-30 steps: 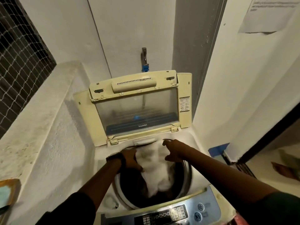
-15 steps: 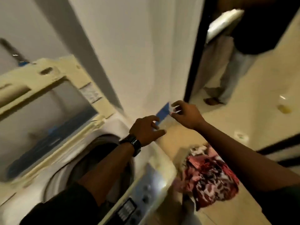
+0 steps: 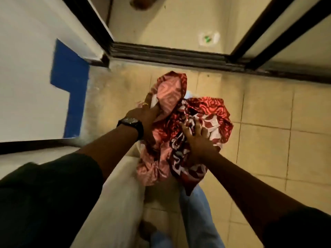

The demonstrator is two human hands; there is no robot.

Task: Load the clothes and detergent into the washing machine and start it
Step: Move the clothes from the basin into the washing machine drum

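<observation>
You have one bundle of clothes (image 3: 202, 111) in view, crumpled red, pink and white patterned fabric, and both of your hands are on it. How many garments it holds cannot be told. Your left hand (image 3: 143, 113) grasps a pink fold at the bundle's left side, with its fingers curled into the cloth. Your right hand (image 3: 197, 140) lies spread over the darker red part, its fingers fairly straight and pressing into the fabric. The bundle sits between the two hands, above the floor (image 3: 268, 140) and over one leg in blue jeans (image 3: 197, 221).

You wear one black watch (image 3: 131, 123) on the left wrist and one gold ring (image 3: 145, 104) on a left finger.

The floor is beige square tile with dark grout lines. One black door track (image 3: 170, 54) crosses it beyond the bundle. To your left stands a white wall (image 3: 26, 86) with one blue patch (image 3: 71, 77) painted low on it. A white rounded body (image 3: 116, 203), too blurred to name, lies under your left forearm.
</observation>
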